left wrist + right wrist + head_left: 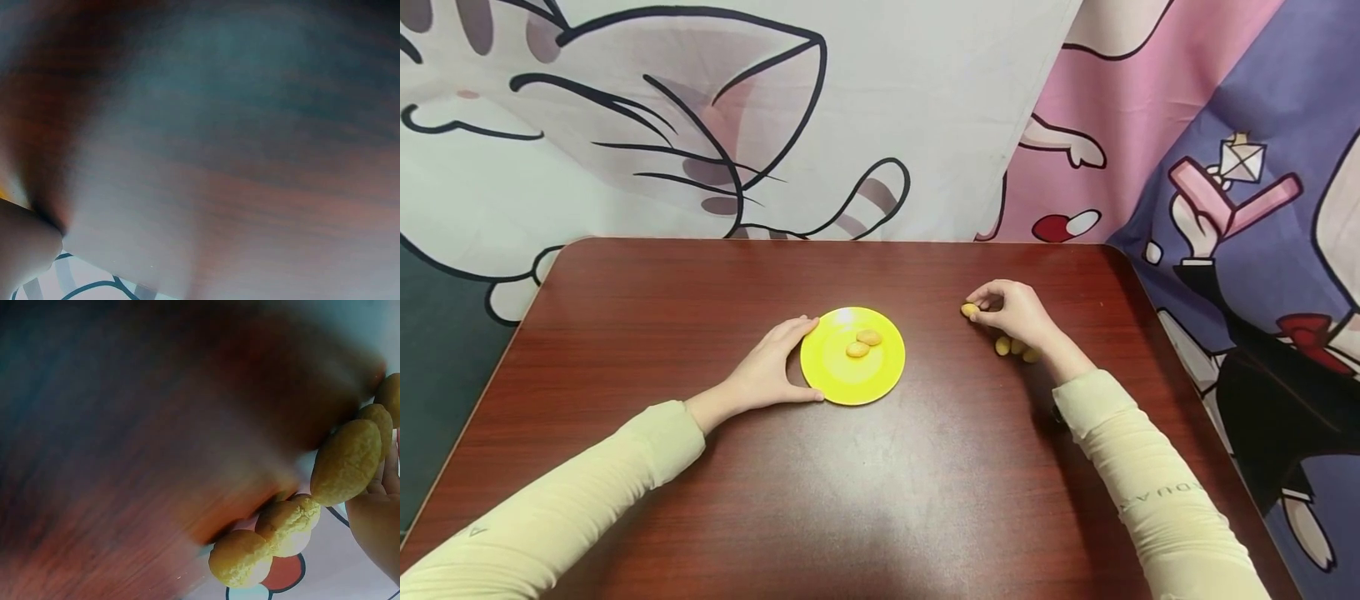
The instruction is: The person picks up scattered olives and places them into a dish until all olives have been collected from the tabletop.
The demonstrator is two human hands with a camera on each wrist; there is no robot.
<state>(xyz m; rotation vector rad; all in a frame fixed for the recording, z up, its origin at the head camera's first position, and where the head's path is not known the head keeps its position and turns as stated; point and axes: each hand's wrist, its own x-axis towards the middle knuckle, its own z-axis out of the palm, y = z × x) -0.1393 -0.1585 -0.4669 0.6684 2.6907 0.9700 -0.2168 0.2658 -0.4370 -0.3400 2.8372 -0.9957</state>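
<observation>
A round yellow plate holds two small oval yellow-brown potatoes. From the left, my left hand grips its rim, fingertips at the far side and thumb at the near side. To the right of the plate, my right hand pinches another potato between thumb and fingers, close to the tabletop. Several more potatoes lie under and beside the right wrist. In the right wrist view, potatoes partly cover that hand. Only part of the left hand appears in the left wrist view.
A dark red-brown wooden table lies beneath both hands, with rounded far corners. Behind it hangs a white cloth with a cartoon cat, and pink and blue printed cloth covers the right side.
</observation>
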